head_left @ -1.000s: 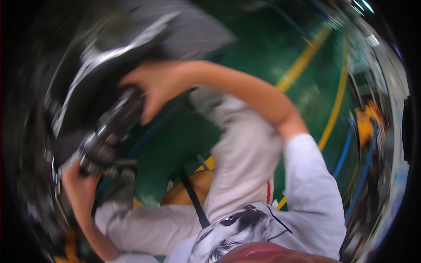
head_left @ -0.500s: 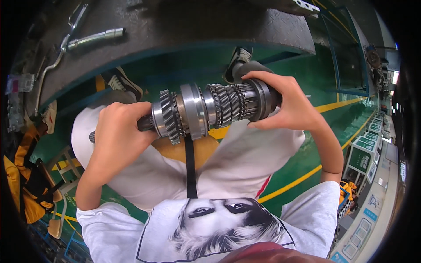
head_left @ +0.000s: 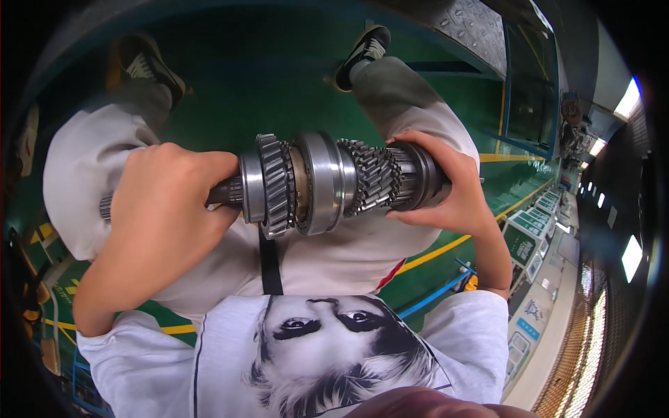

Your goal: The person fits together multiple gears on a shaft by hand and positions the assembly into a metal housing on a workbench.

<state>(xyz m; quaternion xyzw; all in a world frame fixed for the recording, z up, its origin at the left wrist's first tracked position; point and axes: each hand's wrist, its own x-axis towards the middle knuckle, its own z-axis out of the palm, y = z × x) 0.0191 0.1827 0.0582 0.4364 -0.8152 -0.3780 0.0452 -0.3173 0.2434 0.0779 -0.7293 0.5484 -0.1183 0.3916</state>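
Closest to the view is the person's white shirt (head_left: 460, 334), its front covered by a black-and-white print. Just beyond it, both hands hold a metal gear shaft (head_left: 324, 182) that lies crosswise above the lap, its right end slightly higher in the view. The left hand (head_left: 171, 195) is closed around the shaft's slim dark end, and a splined tip (head_left: 106, 207) sticks out past the hand. The right hand (head_left: 446, 184) spans the broad dark collar at the other end, thumb on the near side and fingers over the far side. Between the hands sit toothed gears and a smooth, shiny ring (head_left: 324, 184).

Under the shaft are the light trousers (head_left: 334, 258), with a black strap (head_left: 270, 268) running down between the thighs. Further out, two dark shoes with pale laces, the left one (head_left: 150, 70) and the right one (head_left: 362, 56), rest apart on the green floor (head_left: 258, 90). Farther still, toward the upper right, is a grey patterned metal plate (head_left: 467, 31).
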